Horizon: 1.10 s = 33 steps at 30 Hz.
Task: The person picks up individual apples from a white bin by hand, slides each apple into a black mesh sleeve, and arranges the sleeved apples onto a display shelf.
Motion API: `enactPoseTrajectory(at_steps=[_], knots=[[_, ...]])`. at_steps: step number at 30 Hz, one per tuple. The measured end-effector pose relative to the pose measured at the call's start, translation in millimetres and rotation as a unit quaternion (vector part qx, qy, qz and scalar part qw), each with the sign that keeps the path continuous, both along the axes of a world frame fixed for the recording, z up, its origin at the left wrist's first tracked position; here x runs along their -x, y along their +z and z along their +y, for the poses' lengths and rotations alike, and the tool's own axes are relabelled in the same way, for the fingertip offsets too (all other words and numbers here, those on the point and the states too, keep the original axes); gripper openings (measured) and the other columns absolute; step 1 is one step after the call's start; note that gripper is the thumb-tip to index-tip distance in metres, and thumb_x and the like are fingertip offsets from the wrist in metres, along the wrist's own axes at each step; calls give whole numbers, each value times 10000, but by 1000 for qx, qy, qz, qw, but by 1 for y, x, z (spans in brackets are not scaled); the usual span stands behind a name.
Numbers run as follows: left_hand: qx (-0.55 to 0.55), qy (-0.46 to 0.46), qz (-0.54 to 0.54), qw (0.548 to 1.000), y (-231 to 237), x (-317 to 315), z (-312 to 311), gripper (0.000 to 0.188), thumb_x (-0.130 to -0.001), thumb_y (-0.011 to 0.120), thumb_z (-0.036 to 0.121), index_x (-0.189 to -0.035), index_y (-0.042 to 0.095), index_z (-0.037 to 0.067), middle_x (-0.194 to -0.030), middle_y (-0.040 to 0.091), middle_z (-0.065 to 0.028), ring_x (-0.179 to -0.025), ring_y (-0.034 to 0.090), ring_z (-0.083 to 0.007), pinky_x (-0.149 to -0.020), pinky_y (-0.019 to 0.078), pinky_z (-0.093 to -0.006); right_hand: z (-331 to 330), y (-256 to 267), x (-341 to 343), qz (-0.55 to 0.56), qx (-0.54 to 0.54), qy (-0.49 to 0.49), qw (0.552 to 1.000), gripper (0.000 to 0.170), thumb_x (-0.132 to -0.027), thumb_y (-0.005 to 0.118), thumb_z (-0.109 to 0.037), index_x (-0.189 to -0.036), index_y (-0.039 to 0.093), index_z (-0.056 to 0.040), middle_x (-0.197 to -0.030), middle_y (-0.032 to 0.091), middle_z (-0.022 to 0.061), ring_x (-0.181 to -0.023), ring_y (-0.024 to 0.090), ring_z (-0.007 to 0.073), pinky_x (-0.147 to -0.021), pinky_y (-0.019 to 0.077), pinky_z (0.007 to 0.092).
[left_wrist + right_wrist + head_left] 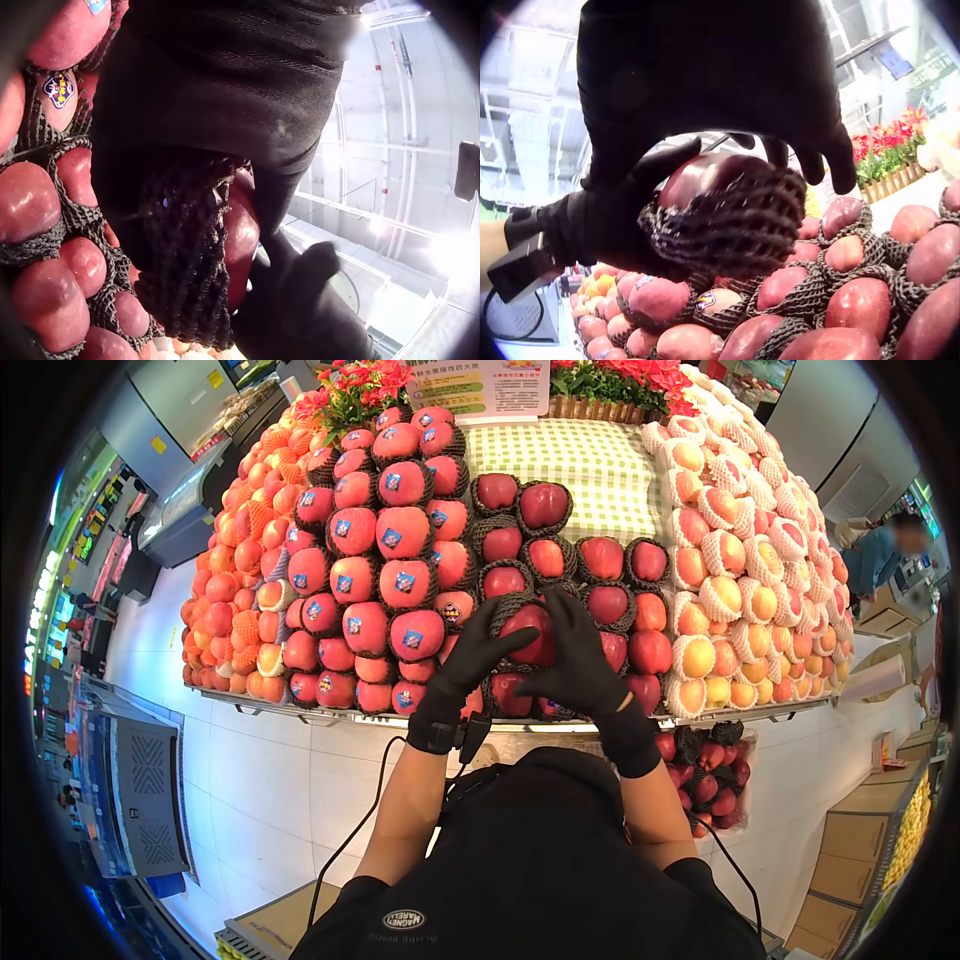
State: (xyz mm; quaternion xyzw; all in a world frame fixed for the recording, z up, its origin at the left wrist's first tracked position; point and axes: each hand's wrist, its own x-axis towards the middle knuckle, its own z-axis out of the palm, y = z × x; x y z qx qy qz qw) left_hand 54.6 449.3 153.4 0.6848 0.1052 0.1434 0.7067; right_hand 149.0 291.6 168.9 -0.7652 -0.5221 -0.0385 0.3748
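A dark red apple [531,634] in a black foam net [731,225] is held up over the front of the fruit display. My gloved left hand [474,662] grips it from the left, with the net bunched around its lower part. On the apple's other side, my gloved right hand [583,663] arches over it, thumb spread from the fingers. In the right wrist view, the right fingertips [843,169] hang beside the apple. Netted dark red apples [607,603] lie in rows just beneath both hands.
Stickered pinkish-red apples [405,582] are stacked to the left, and white-netted fruit [722,596] to the right. Behind lies a green checked cloth [570,470], with red flowers [640,382] and a sign [480,385]. More apples [706,788] sit low beside the display.
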Motion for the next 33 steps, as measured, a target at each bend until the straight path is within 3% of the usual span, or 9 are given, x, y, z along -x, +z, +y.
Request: enactPoseTrajectory(at_steps=[1,3,10,12,16,19,24,27,33], knots=[[-21,11,-1,1000,-5,-2,0,649,-822,751,310,-1336,466,34,-1239,563,-104,-1143,545,-194,-953,470,-333,3,5,4,-56,24,0,998,1073,-615,875,-347,-1440,279,-9,-1357,438,250,-1167,508,411,-981,435,455],[-62,35,-3,997,-14,-6,0,614,-861,708,317,-1347,455,38,-1232,564,-102,-1103,566,-182,-914,491,-313,10,-1,5,27,19,-1,999,1054,-619,875,-319,-1431,283,-1,-1360,436,252,-1179,503,418,-973,446,451],[210,18,61,976,-12,5,14,499,-979,518,333,-1389,407,71,-1218,554,-88,-931,615,-159,-681,526,-285,15,-9,-7,322,-103,-4,941,818,-755,790,-213,-1402,338,0,-1352,471,212,-1215,518,318,-981,464,439],[226,14,44,973,-14,6,18,500,-983,507,333,-1398,396,77,-1236,548,-89,-948,615,-171,-665,532,-300,2,-20,-22,535,-146,64,830,679,-839,707,-244,-1386,376,-15,-1339,492,188,-1198,534,291,-987,473,434],[95,16,-59,994,-25,5,15,561,-920,596,203,-1420,367,93,-1346,466,-117,-1089,560,-211,-876,526,-348,-9,-30,-23,793,-301,127,514,518,-963,516,-362,-1373,427,-59,-1315,522,159,-1168,558,290,-972,501,443],[-31,27,-103,994,-16,6,1,742,-803,718,96,-1442,340,92,-1412,417,-109,-1250,462,-234,-1014,444,-387,-7,-27,-26,802,-328,169,470,519,-996,398,-391,-1403,376,-69,-1386,449,180,-1229,499,360,-1008,440,584],[-63,32,-135,988,14,10,-24,832,-668,825,75,-1392,417,101,-1496,333,-112,-1387,317,-269,-1123,310,-428,-3,-24,-22,802,-324,186,466,537,-1002,382,-414,-1416,361,-73,-1395,436,194,-1231,495,368,-1002,454,567],[-224,20,-147,963,15,12,-22,636,-685,812,68,-1253,529,109,-1498,330,-127,-1405,288,-285,-1141,270,-433,-1,-22,-15,813,-306,189,457,550,-989,404,-450,-1401,397,-86,-1351,482,173,-1184,536,335,-969,494,503],[-284,55,-149,946,0,12,-21,289,-703,787,68,-952,645,103,-1450,388,-152,-1398,297,-336,-1126,261,-456,7,-21,-9,827,-314,181,430,560,-972,425,-484,-1365,442,-85,-1317,515,146,-1172,544,304,-956,496,479]])
